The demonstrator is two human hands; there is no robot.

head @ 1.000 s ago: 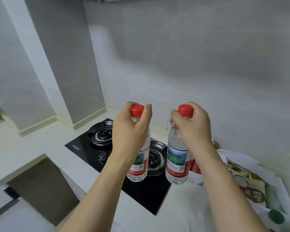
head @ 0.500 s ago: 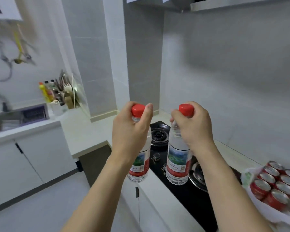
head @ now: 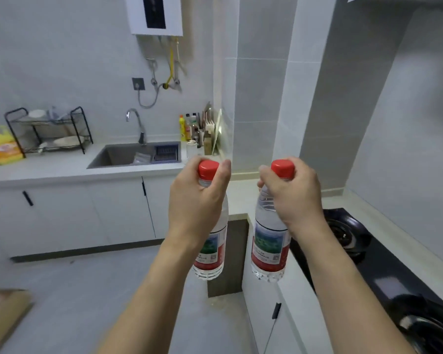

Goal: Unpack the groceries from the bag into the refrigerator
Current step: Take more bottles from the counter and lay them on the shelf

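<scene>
A person is standing in a small grey-tiled kitchen, holding two clear water bottles upright out in front, one in each hand. The left hand is wrapping its grip around the neck of the left bottle, fingers curled just under the red cap; the right hand is gripping the right bottle the same way. Both bottles are hanging in the air side by side, apart from each other and touching nothing else. Compared with a moment ago, the view has been swinging to the left: the grocery bag and the red cans that were showing at the lower right are now out of sight, and the black gas hob on the table is sliding toward the right edge. Coming into view instead are a sink with a tap, a black dish rack, a yellow jug and a wall-mounted water heater. The hands themselves are keeping the same hold throughout. This suggests the person is turning away from the bag and carrying the bottles toward the refrigerator, which is not visible in this view, so placing them is still to come
</scene>
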